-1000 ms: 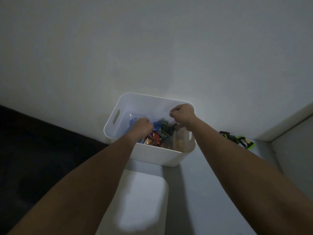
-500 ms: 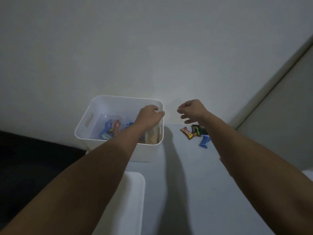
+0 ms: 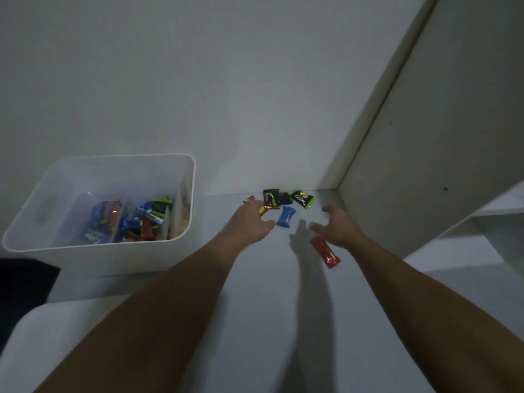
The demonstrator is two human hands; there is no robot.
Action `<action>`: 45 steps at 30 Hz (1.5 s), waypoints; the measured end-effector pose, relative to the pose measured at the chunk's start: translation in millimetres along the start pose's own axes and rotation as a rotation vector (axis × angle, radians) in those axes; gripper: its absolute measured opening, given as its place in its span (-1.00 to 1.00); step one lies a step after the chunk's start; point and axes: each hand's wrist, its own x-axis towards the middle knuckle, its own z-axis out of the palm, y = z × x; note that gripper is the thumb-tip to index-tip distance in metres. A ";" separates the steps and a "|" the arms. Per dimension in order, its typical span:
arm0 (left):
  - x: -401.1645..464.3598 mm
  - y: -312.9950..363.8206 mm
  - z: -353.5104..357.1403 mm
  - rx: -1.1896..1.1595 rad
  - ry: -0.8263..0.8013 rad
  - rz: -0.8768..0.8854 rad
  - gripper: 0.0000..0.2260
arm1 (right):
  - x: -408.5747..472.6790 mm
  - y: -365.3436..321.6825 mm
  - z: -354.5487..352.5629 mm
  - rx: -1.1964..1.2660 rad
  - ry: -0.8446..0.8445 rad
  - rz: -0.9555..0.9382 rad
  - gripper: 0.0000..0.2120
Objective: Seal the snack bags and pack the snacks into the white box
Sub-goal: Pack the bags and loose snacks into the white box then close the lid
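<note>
My left hand (image 3: 251,222) reaches, fingers relaxed, over loose wrapped snacks (image 3: 279,200) by the wall; my right hand (image 3: 338,226) spreads wide above a red foil bar (image 3: 326,252). The white plastic box (image 3: 99,259) sits left, part filled.

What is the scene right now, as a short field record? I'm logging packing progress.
box: white, on the shelf at left, snacks already inside
loose snacks: blue bar, red bar, black-green packs by the back wall
left hand: open, over a red-yellow snack, holding nothing
right hand: open, fingers spread, just above the red bar, holding nothing
</note>
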 end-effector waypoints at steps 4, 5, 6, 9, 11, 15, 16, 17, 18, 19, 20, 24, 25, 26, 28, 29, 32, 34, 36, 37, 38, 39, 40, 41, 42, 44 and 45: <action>17.4 -18.2 48.2 0.140 0.007 -0.029 -0.32 | 5.1 48.4 41.2 -0.110 -0.020 -0.069 -0.06; 22.6 -22.8 58.6 0.176 0.020 -0.024 -0.29 | 7.0 56.2 51.3 -0.122 -0.031 -0.080 0.04; 27.7 -26.4 68.0 0.217 0.030 -0.021 -0.26 | 9.2 62.7 60.8 -0.130 -0.036 -0.084 0.12; 44.6 -34.2 91.0 0.296 0.052 -0.046 -0.23 | 16.4 74.9 85.1 -0.169 -0.008 -0.128 0.17; 53.2 -37.7 101.0 0.328 0.125 -0.029 -0.30 | 25.5 78.8 96.6 -0.169 0.014 -0.167 0.15; 75.6 -48.2 111.7 0.283 0.223 0.023 -0.33 | 51.5 68.6 108.9 -0.185 0.089 -0.207 0.15; 80.9 -49.1 112.3 0.282 0.235 0.023 -0.32 | 58.4 63.2 110.3 -0.188 0.108 -0.217 0.16; 86.8 -48.8 111.6 0.280 0.236 0.024 -0.32 | 66.0 57.2 111.0 -0.191 0.123 -0.230 0.18; 93.4 -49.7 111.4 0.278 0.239 0.027 -0.33 | 73.9 51.2 111.8 -0.194 0.129 -0.245 0.19; 100.7 -50.3 110.7 0.274 0.244 0.028 -0.35 | 82.4 45.8 113.0 -0.197 0.128 -0.256 0.20; 108.3 -50.9 110.1 0.270 0.251 0.033 -0.37 | 91.7 41.6 114.8 -0.201 0.127 -0.263 0.20; 134.4 -53.5 109.7 0.291 0.267 0.064 -0.40 | 121.6 33.4 117.3 -0.206 0.160 -0.303 0.15; 139.3 -54.4 110.6 0.294 0.272 0.093 -0.40 | 127.0 33.7 116.7 -0.208 0.177 -0.318 0.10; 143.5 -56.1 112.9 0.294 0.281 0.137 -0.42 | 130.9 34.7 116.1 -0.208 0.200 -0.335 0.02; 148.2 -58.1 118.7 0.308 0.297 0.232 -0.50 | 136.2 36.8 114.8 -0.187 0.249 -0.372 -0.17; 149.4 -57.8 121.9 0.320 0.302 0.270 -0.53 | 137.4 37.5 113.8 -0.168 0.265 -0.386 -0.27; 152.7 -56.3 131.0 0.358 0.318 0.314 -0.60 | 140.3 40.3 111.5 -0.100 0.330 -0.424 -0.46; 155.0 -59.1 135.1 0.373 0.338 0.318 -0.64 | 142.7 43.5 110.5 -0.076 0.357 -0.419 -0.48; 153.9 -63.7 137.1 0.380 0.358 0.319 -0.67 | 143.0 47.1 110.1 -0.057 0.360 -0.383 -0.45; 151.9 -65.7 137.3 0.386 0.369 0.311 -0.69 | 142.3 48.6 110.0 -0.042 0.372 -0.368 -0.45; 150.1 -67.6 137.9 0.393 0.383 0.297 -0.70 | 141.0 49.7 110.1 -0.023 0.388 -0.362 -0.44; 148.0 -68.5 138.1 0.399 0.396 0.280 -0.70 | 138.9 49.9 110.1 0.003 0.401 -0.367 -0.44; 145.8 -68.7 138.4 0.396 0.405 0.264 -0.69 | 137.0 49.9 110.5 0.037 0.408 -0.376 -0.44; 143.4 -68.4 138.4 0.379 0.409 0.253 -0.68 | 134.6 49.1 110.4 0.073 0.411 -0.380 -0.45; 141.2 -67.9 138.6 0.351 0.410 0.249 -0.67 | 132.6 48.4 110.4 0.106 0.410 -0.370 -0.47; 136.6 -67.1 139.0 0.301 0.410 0.254 -0.66 | 127.5 46.5 108.8 0.136 0.395 -0.323 -0.51; 134.4 -67.2 139.1 0.282 0.414 0.260 -0.67 | 125.0 45.9 108.2 0.132 0.382 -0.303 -0.52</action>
